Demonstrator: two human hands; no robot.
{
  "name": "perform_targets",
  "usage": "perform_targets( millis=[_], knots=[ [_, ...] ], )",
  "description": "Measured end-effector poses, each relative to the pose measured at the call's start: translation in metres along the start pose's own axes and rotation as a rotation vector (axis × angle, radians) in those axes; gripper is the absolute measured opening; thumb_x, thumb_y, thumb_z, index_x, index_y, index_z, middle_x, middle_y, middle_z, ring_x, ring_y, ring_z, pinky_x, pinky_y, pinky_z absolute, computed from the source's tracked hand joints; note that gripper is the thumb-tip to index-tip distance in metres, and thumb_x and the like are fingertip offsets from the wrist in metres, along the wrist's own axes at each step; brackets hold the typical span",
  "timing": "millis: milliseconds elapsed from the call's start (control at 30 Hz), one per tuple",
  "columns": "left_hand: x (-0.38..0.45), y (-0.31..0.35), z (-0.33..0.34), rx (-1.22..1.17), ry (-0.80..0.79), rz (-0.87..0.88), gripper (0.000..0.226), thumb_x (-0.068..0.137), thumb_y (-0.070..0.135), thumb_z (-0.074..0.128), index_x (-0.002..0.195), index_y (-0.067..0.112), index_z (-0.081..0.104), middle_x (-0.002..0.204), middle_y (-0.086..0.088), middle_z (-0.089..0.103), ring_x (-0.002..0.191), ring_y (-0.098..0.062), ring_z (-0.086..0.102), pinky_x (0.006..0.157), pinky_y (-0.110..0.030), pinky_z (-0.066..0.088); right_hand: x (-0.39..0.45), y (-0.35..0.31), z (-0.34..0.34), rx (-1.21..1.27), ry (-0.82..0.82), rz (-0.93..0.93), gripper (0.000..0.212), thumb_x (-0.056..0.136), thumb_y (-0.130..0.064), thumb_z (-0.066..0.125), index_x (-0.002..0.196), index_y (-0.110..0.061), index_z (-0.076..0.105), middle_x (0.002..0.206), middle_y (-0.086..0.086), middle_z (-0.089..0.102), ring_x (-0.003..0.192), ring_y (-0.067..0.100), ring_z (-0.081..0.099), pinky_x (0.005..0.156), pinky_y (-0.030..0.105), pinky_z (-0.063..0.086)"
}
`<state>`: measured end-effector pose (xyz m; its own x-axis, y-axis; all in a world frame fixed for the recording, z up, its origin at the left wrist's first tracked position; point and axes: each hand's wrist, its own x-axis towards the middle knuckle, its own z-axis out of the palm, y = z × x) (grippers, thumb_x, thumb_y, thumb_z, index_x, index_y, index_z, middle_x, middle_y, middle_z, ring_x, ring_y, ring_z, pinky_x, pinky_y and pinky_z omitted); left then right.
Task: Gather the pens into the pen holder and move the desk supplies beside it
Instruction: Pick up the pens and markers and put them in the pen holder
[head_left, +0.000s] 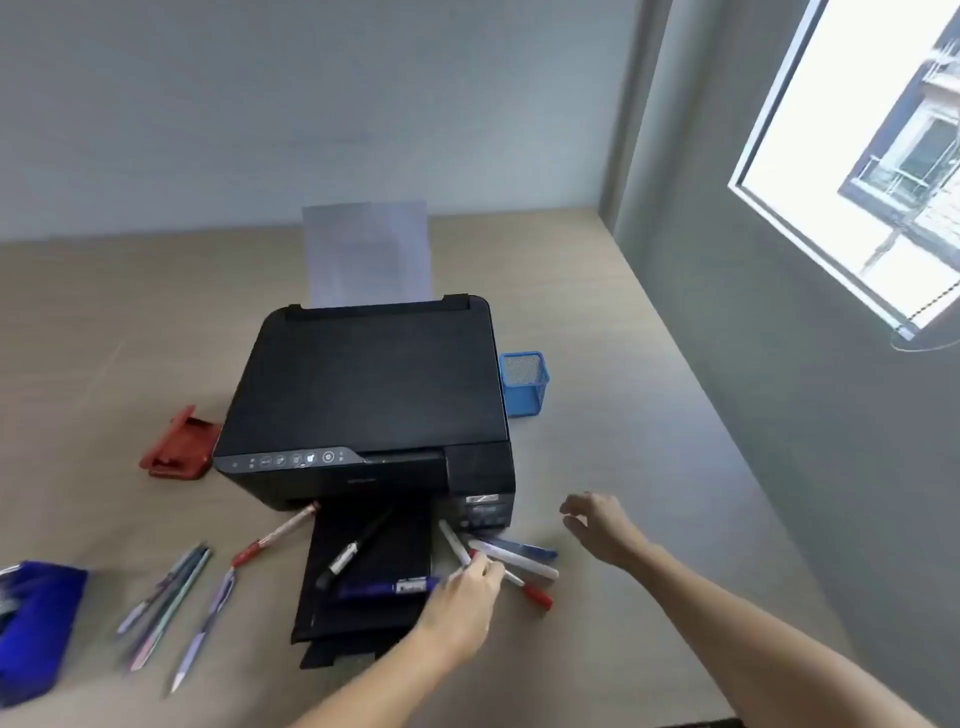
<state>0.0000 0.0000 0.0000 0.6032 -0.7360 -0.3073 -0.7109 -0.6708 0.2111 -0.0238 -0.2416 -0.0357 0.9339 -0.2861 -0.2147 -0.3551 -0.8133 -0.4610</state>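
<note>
A blue mesh pen holder (522, 384) stands to the right of the black printer (374, 395). White markers with blue and red caps (519, 558) lie in a heap in front of the printer's right corner. My left hand (457, 608) has its fingertips pinched on a white marker (451, 540) in that heap. My right hand (597, 525) hovers just right of the heap, fingers spread, holding nothing. A black marker (353, 551) and a purple marker (389, 588) rest on the printer's output tray (363, 618). A red pen (275, 535) and several thin pens (166, 608) lie to the left.
A red desk tool (179, 447) sits left of the printer. A blue pouch (36, 629) lies at the desk's left edge. Paper (369, 254) stands in the printer's rear feed. A grey wall with a window (857, 156) borders the desk on the right.
</note>
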Motion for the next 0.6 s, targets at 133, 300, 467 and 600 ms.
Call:
perform_targets(
  millis=[133,300,467,600],
  knots=[
    [0.012,0.020,0.018,0.105,-0.066,-0.196,0.056,0.082,-0.015,0.051,0.134,0.004,0.040,0.152,-0.022,0.029,0.120,-0.036,0.055,0.099,-0.046,0.045,0.005,-0.019,0.028,-0.044,-0.169,-0.075,0.022,0.087,-0.022,0.048,0.092,-0.010,0.066,0.098,0.015,0.063,0.089,0.037,0.060,0.074,0.037,0.049],
    [0.025,0.015,0.038,0.169,-0.082,-0.234,0.051,0.020,0.001,0.092,0.064,0.012,0.069,0.077,-0.012,0.070,0.044,-0.022,0.063,0.036,-0.030,0.050,0.012,-0.022,0.037,-0.181,-0.143,-0.253,0.017,0.090,-0.025,0.052,0.098,-0.013,0.062,0.099,0.012,0.059,0.089,0.033,0.056,0.074,0.038,0.047],
    [0.031,0.005,0.052,0.212,-0.044,-0.168,0.042,0.044,0.001,0.086,0.082,0.011,0.070,0.096,-0.015,0.070,0.069,-0.026,0.070,0.044,-0.033,0.055,0.011,-0.013,0.038,-0.304,-0.171,-0.262,0.021,0.088,-0.010,0.046,0.106,-0.005,0.053,0.111,0.016,0.054,0.102,0.036,0.051,0.083,0.041,0.045],
    [0.028,0.004,0.056,0.174,0.082,0.091,0.032,0.053,0.020,0.085,0.074,0.020,0.060,0.080,-0.001,0.065,0.070,-0.018,0.065,0.049,-0.027,0.051,-0.002,0.008,0.032,-0.288,-0.212,-0.180,0.026,0.076,0.007,0.041,0.096,-0.009,0.042,0.106,0.016,0.053,0.094,0.034,0.049,0.078,0.037,0.040]
  ],
)
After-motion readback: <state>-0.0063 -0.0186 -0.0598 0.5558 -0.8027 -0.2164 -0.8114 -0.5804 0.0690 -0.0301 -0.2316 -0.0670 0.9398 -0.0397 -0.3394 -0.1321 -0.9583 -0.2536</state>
